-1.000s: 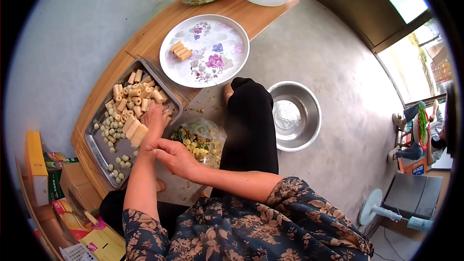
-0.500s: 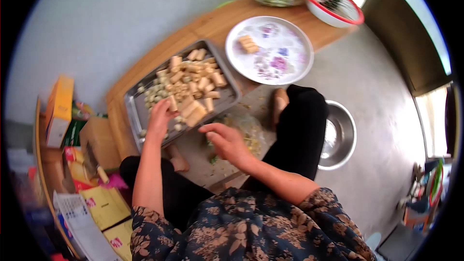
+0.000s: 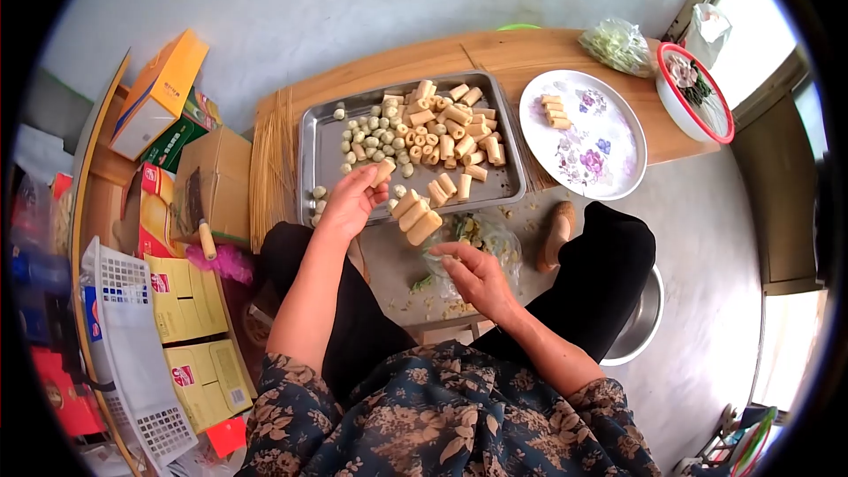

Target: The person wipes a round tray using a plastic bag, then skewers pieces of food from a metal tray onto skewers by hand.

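My left hand (image 3: 352, 203) pinches one tan tube-shaped roll piece (image 3: 382, 171) above the near edge of a metal tray (image 3: 315, 124). Just right of it, a short row of roll pieces (image 3: 415, 215) hangs in line over the tray's rim. My right hand (image 3: 477, 278) is closed below that row, its fingertips pinched on what appears to be the row's thin skewer, barely visible. Inside the tray lie many loose roll pieces (image 3: 449, 128) and small pale speckled balls (image 3: 375, 134). A flowered round plate (image 3: 565, 155) holds a row of pieces (image 3: 556, 111).
Thin bamboo sticks (image 3: 272, 172) lie left of the tray. A red-rimmed bowl (image 3: 707, 115) and bagged greens (image 3: 617, 46) stand at the table's right end. On the floor are a plastic bag of scraps (image 3: 495, 252) and a metal basin (image 3: 643, 322). Boxes (image 3: 212, 181) crowd the left.
The view has turned, and the tray appears farther right. My left hand has come up from the tray's contents with a roll piece. My right hand still has the row.
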`<state>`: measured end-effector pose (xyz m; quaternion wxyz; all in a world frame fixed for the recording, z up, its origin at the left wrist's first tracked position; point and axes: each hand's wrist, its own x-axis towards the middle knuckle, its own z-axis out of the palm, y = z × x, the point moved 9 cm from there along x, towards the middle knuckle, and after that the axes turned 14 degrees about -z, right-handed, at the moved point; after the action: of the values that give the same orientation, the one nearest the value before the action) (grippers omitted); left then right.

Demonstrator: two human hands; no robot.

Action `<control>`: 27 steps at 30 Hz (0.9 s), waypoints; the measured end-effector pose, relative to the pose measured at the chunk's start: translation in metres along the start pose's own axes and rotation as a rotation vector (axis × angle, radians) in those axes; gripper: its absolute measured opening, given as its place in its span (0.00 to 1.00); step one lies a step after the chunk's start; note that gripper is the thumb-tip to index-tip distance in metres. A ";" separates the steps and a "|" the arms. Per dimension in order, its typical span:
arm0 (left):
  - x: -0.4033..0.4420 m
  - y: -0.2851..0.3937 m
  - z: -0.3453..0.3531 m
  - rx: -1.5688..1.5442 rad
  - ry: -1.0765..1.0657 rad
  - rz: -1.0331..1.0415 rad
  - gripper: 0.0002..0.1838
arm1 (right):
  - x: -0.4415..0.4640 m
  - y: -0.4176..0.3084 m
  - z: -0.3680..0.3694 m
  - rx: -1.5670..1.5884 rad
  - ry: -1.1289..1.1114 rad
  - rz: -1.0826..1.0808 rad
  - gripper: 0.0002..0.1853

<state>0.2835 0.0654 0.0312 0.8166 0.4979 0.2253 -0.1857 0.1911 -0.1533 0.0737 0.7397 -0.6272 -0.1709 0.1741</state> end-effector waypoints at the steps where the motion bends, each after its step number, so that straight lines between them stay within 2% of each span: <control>1: 0.002 -0.001 -0.001 -0.005 0.001 0.000 0.16 | 0.000 0.003 0.000 0.020 0.009 0.021 0.12; 27: 0.005 -0.008 0.005 -0.001 0.002 -0.027 0.13 | 0.004 0.013 -0.003 -0.062 0.008 0.042 0.12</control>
<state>0.2842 0.0576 0.0250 0.8140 0.4946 0.2330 -0.1961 0.1953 -0.1524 0.0603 0.7168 -0.6538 -0.1600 0.1818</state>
